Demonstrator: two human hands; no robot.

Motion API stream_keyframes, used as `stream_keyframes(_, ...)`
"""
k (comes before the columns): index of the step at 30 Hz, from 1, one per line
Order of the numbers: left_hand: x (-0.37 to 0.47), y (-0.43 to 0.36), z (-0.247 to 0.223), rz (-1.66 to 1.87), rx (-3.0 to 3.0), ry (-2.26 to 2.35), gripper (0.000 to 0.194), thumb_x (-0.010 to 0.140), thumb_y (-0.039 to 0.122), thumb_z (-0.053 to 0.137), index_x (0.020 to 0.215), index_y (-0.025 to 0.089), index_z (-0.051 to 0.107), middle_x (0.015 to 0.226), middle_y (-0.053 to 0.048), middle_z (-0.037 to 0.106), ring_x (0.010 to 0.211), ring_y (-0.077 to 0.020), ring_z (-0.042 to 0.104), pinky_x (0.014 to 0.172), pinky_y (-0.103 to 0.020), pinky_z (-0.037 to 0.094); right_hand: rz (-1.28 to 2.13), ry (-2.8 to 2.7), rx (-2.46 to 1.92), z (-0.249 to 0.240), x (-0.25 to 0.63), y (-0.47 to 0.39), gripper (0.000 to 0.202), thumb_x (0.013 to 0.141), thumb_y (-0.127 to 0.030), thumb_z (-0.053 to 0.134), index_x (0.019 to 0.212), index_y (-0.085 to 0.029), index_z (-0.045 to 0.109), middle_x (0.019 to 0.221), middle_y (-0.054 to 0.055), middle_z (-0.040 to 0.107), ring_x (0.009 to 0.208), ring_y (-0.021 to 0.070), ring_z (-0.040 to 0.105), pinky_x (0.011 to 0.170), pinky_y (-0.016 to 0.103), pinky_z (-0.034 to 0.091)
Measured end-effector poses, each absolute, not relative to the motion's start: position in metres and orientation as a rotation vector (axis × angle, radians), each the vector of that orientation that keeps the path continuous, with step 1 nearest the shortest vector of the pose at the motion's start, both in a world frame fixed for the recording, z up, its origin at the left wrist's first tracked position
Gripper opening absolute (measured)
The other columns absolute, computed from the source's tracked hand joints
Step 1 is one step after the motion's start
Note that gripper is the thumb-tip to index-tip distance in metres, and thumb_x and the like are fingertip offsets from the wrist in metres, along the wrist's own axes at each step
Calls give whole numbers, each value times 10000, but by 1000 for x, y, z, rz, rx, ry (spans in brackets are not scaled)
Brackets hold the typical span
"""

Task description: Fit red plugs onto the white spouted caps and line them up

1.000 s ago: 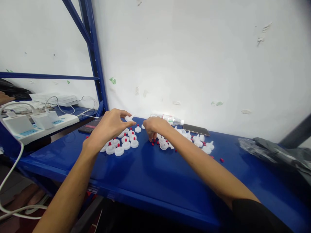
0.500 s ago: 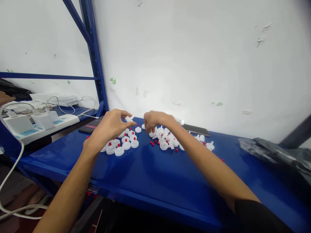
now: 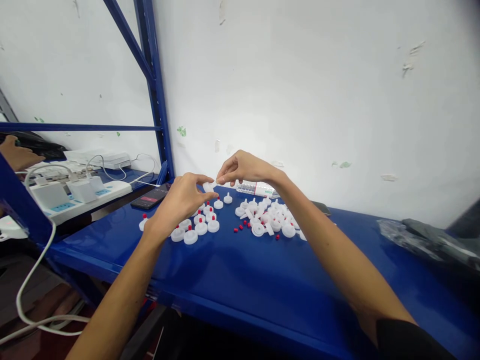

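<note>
My left hand (image 3: pixel 183 199) is closed, pinching a white plastic nozzle cap (image 3: pixel 209 187) between thumb and fingers above the blue table (image 3: pixel 221 280). At the cap's spout, my right hand (image 3: pixel 240 167) has thumb and fingertips pressed together; whatever they may hold is too small to make out. Under and beside my left hand stand several white nozzle caps with red tips (image 3: pixel 201 228). One white cap without a red tip (image 3: pixel 227 198) stands just right of them. Below my right forearm lies a pile of loose white caps (image 3: pixel 258 229), with small red tips (image 3: pixel 236 230) scattered at its edge.
A clear plastic bottle (image 3: pixel 257 189) lies behind the pile, near the wall. At the left are a phone (image 3: pixel 150 197) and a white power strip (image 3: pixel 112 190) with chargers and cables. Plastic bags (image 3: pixel 416 235) lie at the right. Another person's hand (image 3: pixel 18 154) shows at far left.
My right hand has left the pile, rising and moving left to the spout of the cap in my left hand. The camera view has shifted slightly.
</note>
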State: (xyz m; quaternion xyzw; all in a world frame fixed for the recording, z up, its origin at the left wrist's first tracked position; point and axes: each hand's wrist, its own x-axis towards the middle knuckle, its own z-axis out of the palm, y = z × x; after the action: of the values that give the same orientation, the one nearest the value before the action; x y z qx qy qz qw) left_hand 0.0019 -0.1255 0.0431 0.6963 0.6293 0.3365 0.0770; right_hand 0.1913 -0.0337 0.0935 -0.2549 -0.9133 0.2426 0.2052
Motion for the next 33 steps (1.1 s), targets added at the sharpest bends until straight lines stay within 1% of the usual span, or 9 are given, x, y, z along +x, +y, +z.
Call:
stream_keyframes(3, 4, -127, 44, 1031, 2075, 1878, 529, 800, 464, 716, 1239, 170, 747, 693, -61, 753, 540, -214, 640, 527, -319, 472, 714, -2538, -694, 94, 192, -35, 262, 840, -305, 752, 1035, -136, 802, 828, 77, 766, 734, 157, 676, 596, 251, 490)
stream_keyframes(5, 5, -129, 45, 1060, 2055, 1884, 532, 813, 460, 700, 1246, 155, 742, 718, -76, 762, 544, -217, 643, 529, -322, 474, 736, -2528, -650, 95, 193, -35, 266, 871, -318, 725, 1070, -157, 796, 912, 78, 775, 772, 152, 669, 605, 248, 490)
stream_keyframes(7, 6, -129, 46, 1095, 2039, 1884, 550, 825, 483, 685, 1249, 138, 736, 756, -96, 773, 563, -222, 654, 537, -324, 477, 760, -2478, -610, 96, 193, -35, 248, 880, -327, 716, 1050, -165, 796, 975, 79, 775, 809, 152, 672, 621, 245, 493)
stream_keyframes(9, 5, -129, 46, 1129, 2030, 1871, 560, 836, 509, 673, 1248, 135, 736, 765, -100, 775, 582, -225, 663, 547, -322, 479, 794, -2406, -601, 96, 192, -36, 240, 864, -327, 735, 1022, -155, 790, 961, 80, 774, 835, 163, 690, 634, 246, 498)
stream_keyframes(12, 5, -126, 45, 1197, 2014, 1851, 566, 847, 541, 667, 1244, 144, 739, 735, -90, 769, 601, -228, 674, 572, -321, 487, 829, -2338, -619, 96, 191, -39, 254, 840, -347, 764, 1001, -151, 782, 944, 83, 778, 866, 181, 715, 649, 249, 503)
stream_keyframes(17, 4, -124, 43, 1329, 1984, 1816, 586, 839, 577, 682, 1252, 167, 735, 694, -62, 758, 576, -220, 673, 606, -324, 507, 807, -2273, -595, 96, 189, -39, 298, 837, -419, 766, 1001, -171, 778, 960, 76, 786, 866, 184, 723, 654, 253, 497)
stream_keyframes(22, 5, -124, 42, 1415, 1969, 1765, 592, 829, 602, 679, 1249, 188, 737, 636, -34, 743, 632, -244, 705, 609, -315, 514, 821, -2259, -552, 95, 188, -32, 290, 820, -402, 775, 1000, -176, 779, 982, 68, 785, 855, 170, 699, 632, 242, 472)
stream_keyframes(27, 10, -124, 43, 1527, 1907, 1738, 618, 794, 625, 705, 1246, 205, 738, 587, -14, 730, 540, -213, 647, 563, -303, 488, 893, -2230, -473, 96, 191, -30, 273, 842, -387, 760, 1031, -191, 775, 1015, 55, 787, 900, 164, 689, 645, 229, 458)
stream_keyframes(33, 15, -127, 45, 1592, 1870, 1718, 600, 781, 588, 736, 1241, 204, 740, 568, -1, 713, 479, -177, 592, 480, -270, 430, 1042, -2208, -439, 91, 188, -24, 281, 856, -414, 765, 1053, -213, 769, 1084, 55, 770, 947, 159, 672, 661, 217, 466)
